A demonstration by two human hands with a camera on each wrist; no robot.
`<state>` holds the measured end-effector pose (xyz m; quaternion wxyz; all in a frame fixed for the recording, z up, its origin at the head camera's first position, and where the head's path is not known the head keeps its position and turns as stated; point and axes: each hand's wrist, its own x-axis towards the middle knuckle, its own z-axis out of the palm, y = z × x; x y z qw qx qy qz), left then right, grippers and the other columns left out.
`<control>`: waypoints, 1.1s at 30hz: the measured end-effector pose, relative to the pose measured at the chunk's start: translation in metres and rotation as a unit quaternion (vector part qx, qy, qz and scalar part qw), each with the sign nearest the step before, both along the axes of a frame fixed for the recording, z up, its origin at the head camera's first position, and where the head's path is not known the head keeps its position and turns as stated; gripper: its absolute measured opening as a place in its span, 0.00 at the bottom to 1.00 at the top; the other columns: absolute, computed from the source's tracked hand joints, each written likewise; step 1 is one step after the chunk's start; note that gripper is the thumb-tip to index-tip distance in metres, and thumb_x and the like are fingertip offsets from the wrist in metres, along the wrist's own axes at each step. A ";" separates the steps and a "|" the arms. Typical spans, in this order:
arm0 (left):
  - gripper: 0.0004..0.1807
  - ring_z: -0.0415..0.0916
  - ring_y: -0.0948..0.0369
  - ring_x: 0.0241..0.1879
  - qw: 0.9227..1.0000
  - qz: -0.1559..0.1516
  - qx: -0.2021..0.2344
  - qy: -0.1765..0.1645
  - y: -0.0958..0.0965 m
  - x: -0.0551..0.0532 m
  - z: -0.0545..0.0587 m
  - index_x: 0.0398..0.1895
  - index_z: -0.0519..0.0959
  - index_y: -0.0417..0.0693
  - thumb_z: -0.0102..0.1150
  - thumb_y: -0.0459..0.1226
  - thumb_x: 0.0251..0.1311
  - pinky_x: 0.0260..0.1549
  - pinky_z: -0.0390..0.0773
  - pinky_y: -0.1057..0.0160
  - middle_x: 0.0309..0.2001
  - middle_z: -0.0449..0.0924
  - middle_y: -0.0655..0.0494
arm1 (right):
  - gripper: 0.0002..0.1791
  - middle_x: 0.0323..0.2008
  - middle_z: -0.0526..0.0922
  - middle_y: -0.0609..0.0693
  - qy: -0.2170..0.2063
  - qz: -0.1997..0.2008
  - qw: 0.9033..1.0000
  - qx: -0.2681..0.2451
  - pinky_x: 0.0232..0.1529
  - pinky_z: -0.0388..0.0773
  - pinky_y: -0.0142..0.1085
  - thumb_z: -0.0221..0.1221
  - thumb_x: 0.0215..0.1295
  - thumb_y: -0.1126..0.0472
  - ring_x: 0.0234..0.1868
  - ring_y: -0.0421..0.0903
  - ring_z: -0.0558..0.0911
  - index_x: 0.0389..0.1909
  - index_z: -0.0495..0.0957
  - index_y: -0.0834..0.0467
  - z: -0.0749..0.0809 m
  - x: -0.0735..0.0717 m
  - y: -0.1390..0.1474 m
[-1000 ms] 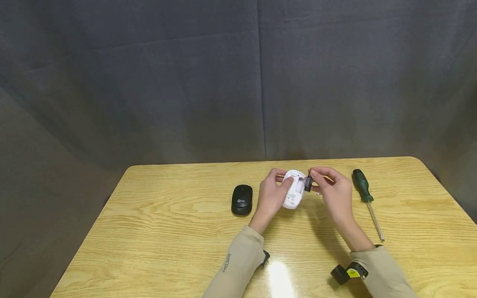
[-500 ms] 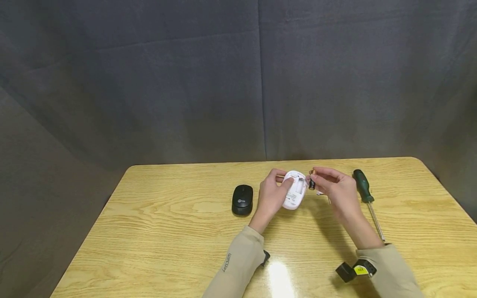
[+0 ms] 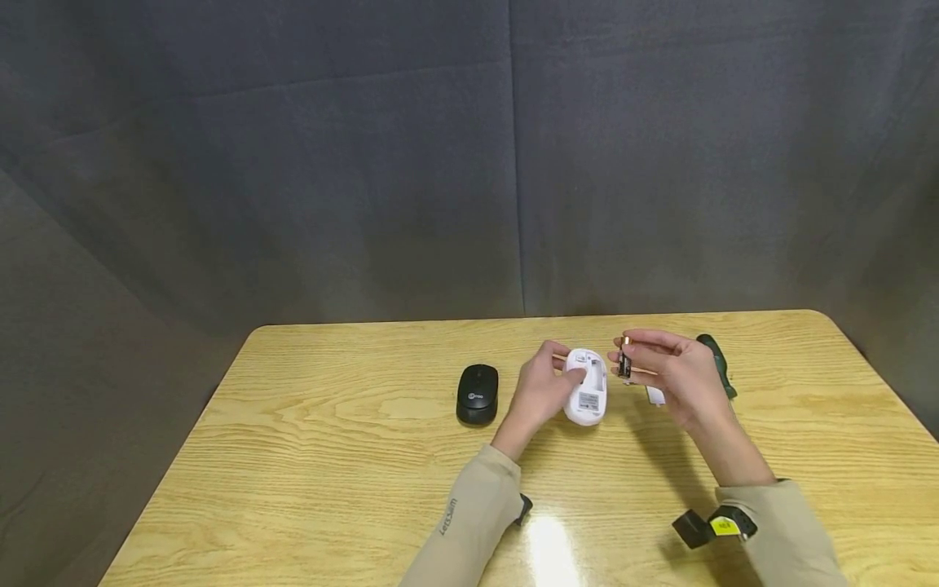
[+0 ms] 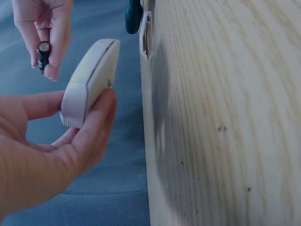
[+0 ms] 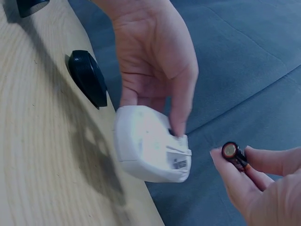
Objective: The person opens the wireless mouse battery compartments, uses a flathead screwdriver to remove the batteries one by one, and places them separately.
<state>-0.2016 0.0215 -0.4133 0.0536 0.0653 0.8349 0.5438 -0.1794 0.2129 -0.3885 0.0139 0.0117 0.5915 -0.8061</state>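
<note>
My left hand (image 3: pixel 541 390) holds a white computer mouse (image 3: pixel 588 401) above the table, fingers along its edge and thumb on its underside. That underside faces up in the head view, showing a label and an uncovered battery slot. To its right, my right hand (image 3: pixel 684 371) pinches a black battery with a copper-coloured end (image 3: pixel 624 364) between thumb and fingers. In the right wrist view the battery (image 5: pixel 233 153) points its round end at the camera, a short gap from the mouse (image 5: pixel 150 143). A small white battery cover (image 3: pixel 655 395) lies below my right hand, partly hidden.
A black computer mouse (image 3: pixel 477 395) stands on the wooden table (image 3: pixel 330 456) left of my left hand. Behind my right hand lies a screwdriver with a green handle (image 3: pixel 719 363), its shaft mostly hidden by the hand and wrist. A grey curtain (image 3: pixel 367 179) hangs behind the table.
My right hand has drawn the battery away from the white mouse, to the right. My left hand has tilted the mouse and brought it slightly lower and to the right. More of the white cover shows.
</note>
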 end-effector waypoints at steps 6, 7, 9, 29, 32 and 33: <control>0.19 0.78 0.56 0.45 1.000 -0.014 -0.016 -0.014 0.001 0.000 0.000 0.59 0.77 0.40 0.65 0.34 0.66 0.41 0.78 0.60 0.48 0.82 0.46 | 0.11 0.39 0.90 0.50 0.004 0.031 0.999 -0.009 0.39 0.86 0.41 0.61 0.71 0.73 0.37 0.47 0.91 0.39 0.88 0.55 0.002 -0.002 0.008; 0.19 0.78 0.56 0.45 1.000 -0.015 -0.019 -0.016 0.002 0.000 0.000 0.59 0.77 0.40 0.65 0.33 0.66 0.41 0.78 0.60 0.48 0.82 0.46 | 0.12 0.39 0.90 0.51 0.004 0.034 0.999 -0.008 0.39 0.86 0.41 0.61 0.72 0.73 0.37 0.47 0.91 0.39 0.89 0.55 0.001 -0.002 0.009; 0.20 0.78 0.56 0.44 0.999 -0.019 -0.025 -0.019 0.002 0.000 -0.001 0.60 0.77 0.40 0.65 0.32 0.65 0.41 0.78 0.60 0.48 0.81 0.45 | 0.13 0.39 0.91 0.51 0.004 0.043 0.999 0.000 0.37 0.86 0.40 0.60 0.72 0.73 0.36 0.47 0.91 0.39 0.89 0.54 0.001 -0.003 0.013; 0.23 0.71 0.61 0.37 0.994 -0.063 -0.084 0.022 0.003 -0.002 -0.010 0.62 0.81 0.48 0.62 0.28 0.64 0.35 0.73 0.65 0.42 0.82 0.48 | 0.12 0.41 0.88 0.46 -0.018 0.103 0.980 0.170 0.42 0.85 0.35 0.59 0.72 0.72 0.40 0.44 0.89 0.53 0.81 0.65 -0.010 -0.009 0.039; 0.21 0.73 0.60 0.40 0.993 -0.057 -0.101 0.020 0.006 -0.002 -0.010 0.61 0.81 0.48 0.62 0.29 0.66 0.39 0.74 0.64 0.47 0.84 0.48 | 0.12 0.40 0.88 0.47 -0.020 0.110 0.978 0.177 0.42 0.85 0.35 0.59 0.71 0.73 0.41 0.44 0.89 0.52 0.81 0.64 -0.012 -0.009 0.040; 0.20 0.73 0.60 0.40 0.992 -0.055 -0.110 0.017 0.007 -0.001 -0.009 0.61 0.81 0.49 0.62 0.30 0.66 0.38 0.74 0.64 0.49 0.84 0.48 | 0.12 0.40 0.88 0.48 -0.021 0.111 0.977 0.180 0.42 0.85 0.36 0.59 0.71 0.73 0.41 0.45 0.89 0.53 0.80 0.66 -0.012 -0.009 0.041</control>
